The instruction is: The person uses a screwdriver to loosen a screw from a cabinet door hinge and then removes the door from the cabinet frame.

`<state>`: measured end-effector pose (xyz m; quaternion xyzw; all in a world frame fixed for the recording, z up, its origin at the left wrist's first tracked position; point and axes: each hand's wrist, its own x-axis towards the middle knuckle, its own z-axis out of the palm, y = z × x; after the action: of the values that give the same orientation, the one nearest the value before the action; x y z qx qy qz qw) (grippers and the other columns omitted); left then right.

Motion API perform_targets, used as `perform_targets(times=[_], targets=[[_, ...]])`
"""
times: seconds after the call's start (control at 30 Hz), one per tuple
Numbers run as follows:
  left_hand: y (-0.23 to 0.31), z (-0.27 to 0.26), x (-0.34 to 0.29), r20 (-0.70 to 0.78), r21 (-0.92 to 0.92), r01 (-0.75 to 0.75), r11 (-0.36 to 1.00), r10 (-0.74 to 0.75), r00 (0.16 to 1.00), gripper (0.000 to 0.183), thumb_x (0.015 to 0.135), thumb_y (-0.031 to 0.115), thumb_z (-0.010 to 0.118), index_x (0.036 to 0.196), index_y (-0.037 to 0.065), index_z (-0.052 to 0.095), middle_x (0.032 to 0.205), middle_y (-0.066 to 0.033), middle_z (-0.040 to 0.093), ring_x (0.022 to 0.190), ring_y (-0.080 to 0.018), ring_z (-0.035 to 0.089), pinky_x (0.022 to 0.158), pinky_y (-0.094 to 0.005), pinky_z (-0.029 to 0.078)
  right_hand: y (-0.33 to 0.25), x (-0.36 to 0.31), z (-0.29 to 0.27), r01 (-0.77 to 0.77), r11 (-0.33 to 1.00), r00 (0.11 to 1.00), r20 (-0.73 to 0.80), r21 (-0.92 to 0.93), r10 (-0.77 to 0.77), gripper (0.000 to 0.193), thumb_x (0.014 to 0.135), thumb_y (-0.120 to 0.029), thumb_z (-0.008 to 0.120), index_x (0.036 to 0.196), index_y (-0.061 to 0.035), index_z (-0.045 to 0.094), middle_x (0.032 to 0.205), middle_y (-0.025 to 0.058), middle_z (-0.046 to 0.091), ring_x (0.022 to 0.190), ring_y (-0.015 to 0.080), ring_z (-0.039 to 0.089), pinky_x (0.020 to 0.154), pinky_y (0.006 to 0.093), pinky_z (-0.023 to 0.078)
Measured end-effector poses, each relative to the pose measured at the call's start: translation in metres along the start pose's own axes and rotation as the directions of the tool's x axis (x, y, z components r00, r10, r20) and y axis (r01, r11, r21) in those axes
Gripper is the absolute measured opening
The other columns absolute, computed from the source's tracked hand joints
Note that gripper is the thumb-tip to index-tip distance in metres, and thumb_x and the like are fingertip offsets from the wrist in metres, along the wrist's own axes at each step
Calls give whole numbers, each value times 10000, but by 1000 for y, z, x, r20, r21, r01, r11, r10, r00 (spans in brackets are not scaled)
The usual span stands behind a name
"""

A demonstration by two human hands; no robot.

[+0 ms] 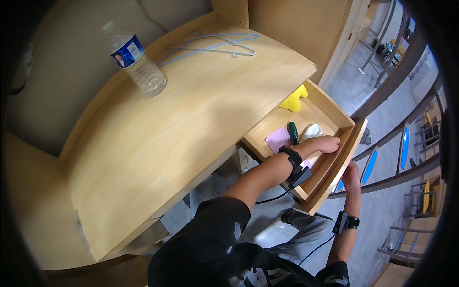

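While the right hand (352, 173) gripped the open wooden drawer (345, 119) front, the left hand (329, 143) lay unclenched inside, beside a green-handled tool (292, 132).

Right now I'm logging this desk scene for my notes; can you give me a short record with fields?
left hand: inside the open drawer, near the white object
right hand: on the drawer's front, outside
drawer contents: yellow object, pink pad, green-handled tool
desk top: water bottle, wire hanger
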<state>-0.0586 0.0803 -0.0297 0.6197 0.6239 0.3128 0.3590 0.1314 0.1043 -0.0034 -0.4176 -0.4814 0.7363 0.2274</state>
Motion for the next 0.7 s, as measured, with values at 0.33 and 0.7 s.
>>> perform_targets(times=[0.33, 0.7], targets=[[2, 9, -3, -55, -12, 11, 1000, -12, 998, 306, 893, 241, 436, 1058, 24, 576, 1067, -235, 606, 1003, -373, 578, 858, -428, 445, 0, 7, -17, 94, 983, 995, 43, -155, -89, 176, 837, -61, 480, 738, -5, 615, 576, 17, 548, 421, 70, 435, 365, 203, 327], [13, 11, -1, -28, -25, 31, 999, -32, 999, 347, 867, 247, 475, 932, -70, 602, 947, -286, 626, 891, -371, 631, 779, -406, 487, 10, 8, -26, 152, 966, 988, 60, -210, -143, 272, 908, -275, 560, 872, -18, 643, 703, 16, 601, 563, 93, 530, 499, 225, 416]])
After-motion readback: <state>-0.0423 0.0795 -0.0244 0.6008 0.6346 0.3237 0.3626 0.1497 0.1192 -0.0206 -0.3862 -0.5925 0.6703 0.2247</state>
